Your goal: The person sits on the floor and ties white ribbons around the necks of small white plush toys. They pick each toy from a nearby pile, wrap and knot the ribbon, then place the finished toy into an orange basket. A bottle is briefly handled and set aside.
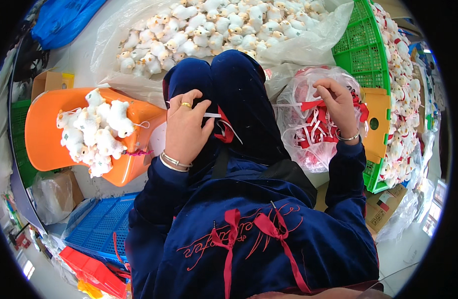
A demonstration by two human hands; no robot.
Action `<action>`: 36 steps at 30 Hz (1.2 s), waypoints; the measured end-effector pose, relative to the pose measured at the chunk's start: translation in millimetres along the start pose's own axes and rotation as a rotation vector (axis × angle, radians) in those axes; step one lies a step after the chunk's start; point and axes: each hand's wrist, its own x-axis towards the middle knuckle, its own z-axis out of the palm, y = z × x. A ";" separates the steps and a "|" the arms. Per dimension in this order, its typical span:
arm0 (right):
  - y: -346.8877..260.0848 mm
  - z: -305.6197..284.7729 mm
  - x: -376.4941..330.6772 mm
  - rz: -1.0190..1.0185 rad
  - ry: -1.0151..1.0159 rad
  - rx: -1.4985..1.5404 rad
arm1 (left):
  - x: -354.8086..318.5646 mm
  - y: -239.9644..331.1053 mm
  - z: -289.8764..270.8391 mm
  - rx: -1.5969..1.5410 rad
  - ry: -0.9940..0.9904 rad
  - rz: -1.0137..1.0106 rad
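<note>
My left hand (185, 129), with a ring on one finger, is over my lap, its fingers curled round a white ribbon. That ribbon runs to a small red cloth piece (225, 130) lying on my dark blue trousers. To the right, my right hand (340, 105) pinches the corner of another red cloth piece (311, 105), whose white ribbon stretches out leftward. Below that hand sits a clear plastic bag (316, 152) full of similar red pieces with white ribbons. Several white plush toys (97, 124) with hanging loops are piled on an orange chair (45, 132) to my left.
Beyond my knees, a clear plastic sheet (308, 50) holds a large heap of white plush toys (204, 32). Green crates (358, 45) and more plush toys (400, 99) line the right. A blue crate (102, 226) and a red bin (92, 269) stand at lower left.
</note>
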 end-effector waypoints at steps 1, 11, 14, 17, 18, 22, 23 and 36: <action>2.9 -6.5 -6.0 0.024 0.032 -0.005 | 3.2 -1.6 3.7 0.014 -0.034 0.028; -16.9 31.2 -28.4 0.107 0.040 0.143 | 11.8 0.9 -27.1 -0.869 -0.209 -0.442; -51.1 83.8 -9.8 -0.074 -0.146 0.246 | 7.7 9.9 -29.2 -1.080 -0.180 -0.453; -83.1 118.3 11.4 -0.127 -0.391 0.319 | 3.8 3.6 -29.3 -1.169 -0.208 -0.464; -86.3 128.3 15.6 -0.144 -0.444 0.347 | 1.5 3.5 -27.5 -1.256 -0.167 -0.480; -93.7 160.0 21.9 0.000 -0.600 0.568 | -4.1 -3.5 -27.0 -1.431 -0.063 -0.538; -92.4 164.6 22.6 0.068 -0.629 0.621 | -6.1 -8.1 -27.6 -1.456 -0.026 -0.561; -116.7 193.5 31.2 0.235 -0.515 0.766 | -23.2 -24.3 -23.6 -0.898 0.348 -0.478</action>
